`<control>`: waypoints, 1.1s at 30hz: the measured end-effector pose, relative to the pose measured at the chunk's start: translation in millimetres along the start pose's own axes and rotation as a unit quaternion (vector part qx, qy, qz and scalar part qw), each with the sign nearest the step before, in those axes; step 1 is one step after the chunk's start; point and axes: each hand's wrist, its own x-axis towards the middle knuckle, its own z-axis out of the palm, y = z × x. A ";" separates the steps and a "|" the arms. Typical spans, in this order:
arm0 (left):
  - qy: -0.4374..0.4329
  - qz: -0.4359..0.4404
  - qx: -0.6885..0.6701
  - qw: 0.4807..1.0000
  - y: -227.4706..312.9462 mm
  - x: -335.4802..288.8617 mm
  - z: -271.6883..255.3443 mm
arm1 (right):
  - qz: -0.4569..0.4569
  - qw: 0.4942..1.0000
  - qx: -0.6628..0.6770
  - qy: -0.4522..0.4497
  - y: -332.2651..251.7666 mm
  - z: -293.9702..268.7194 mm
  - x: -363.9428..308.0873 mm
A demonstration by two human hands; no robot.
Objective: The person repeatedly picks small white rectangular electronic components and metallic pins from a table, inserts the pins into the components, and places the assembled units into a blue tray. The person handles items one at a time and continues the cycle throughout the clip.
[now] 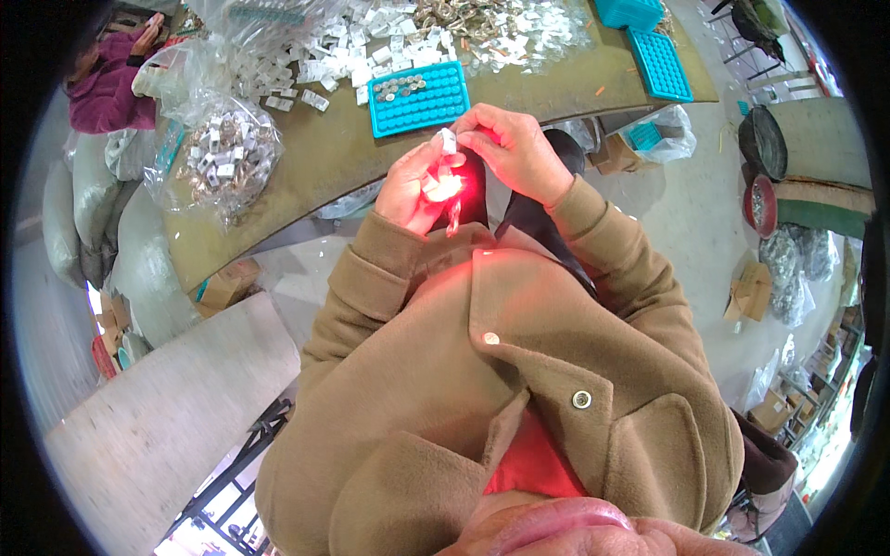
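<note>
My left hand (408, 192) is closed around a small white tag-like piece (449, 142), which sticks up between thumb and fingers. A bright red-white glow lights that palm, and a thin pinkish strip hangs below it. My right hand (522, 156) is right beside the white piece, thumb and fingertips pinched together; whatever they pinch is too small to make out. Just beyond both hands, a turquoise tray (436, 113) with rows of round wells lies on the table (320, 171). Several small round metallic pieces (400, 87) sit in its far-left wells.
Loose white tags (371, 42) and clear plastic bits are heaped across the far table. A clear bag of white-and-brown pieces (227, 153) stands at left; another turquoise tray (660, 65) lies at right. Another person in a purple sleeve (116, 79) is far left. Cardboard boxes (229, 283) sit below.
</note>
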 end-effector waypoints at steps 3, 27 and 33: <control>-0.011 -0.028 -0.002 1.000 1.9 4.5 -6.5 | -0.011 0.999 -0.046 -0.006 4.3 -2.0 0.6; 0.293 0.447 0.643 0.549 202.3 -58.9 -39.6 | -0.004 0.922 -0.372 0.105 61.6 -78.5 159.5; 0.361 0.475 0.698 0.397 208.1 -51.8 -59.7 | -0.050 0.917 -0.372 0.131 69.3 -72.3 169.7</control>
